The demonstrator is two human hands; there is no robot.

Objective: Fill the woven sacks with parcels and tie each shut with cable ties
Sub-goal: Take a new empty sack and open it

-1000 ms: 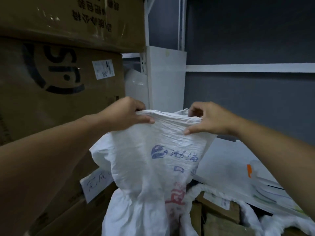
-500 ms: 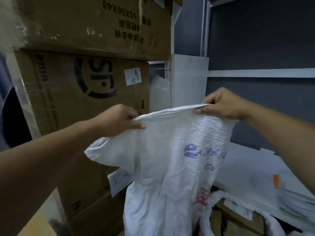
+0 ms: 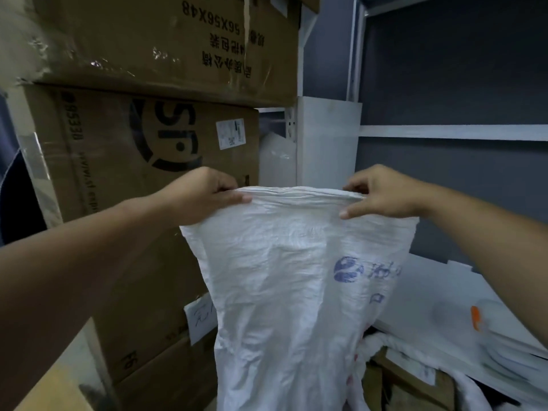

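A white woven sack with blue and red print hangs in front of me, held up by its top edge. My left hand pinches the left end of that edge, and my right hand pinches the right end. The rim looks flat and closed between the two hands. The sack's lower part drops out of view at the bottom. At the lower right a second white sack lies open around brown cardboard parcels. No cable ties show.
Large stacked cardboard boxes fill the left side, close to my left arm. White shelf posts and a grey wall stand behind. White sheets and a shelf surface lie to the right, with an orange-tipped item.
The view has swung left and the sack sits higher and further right. My right hand rose, then came level with the left, stretching the top edge wide and flat.
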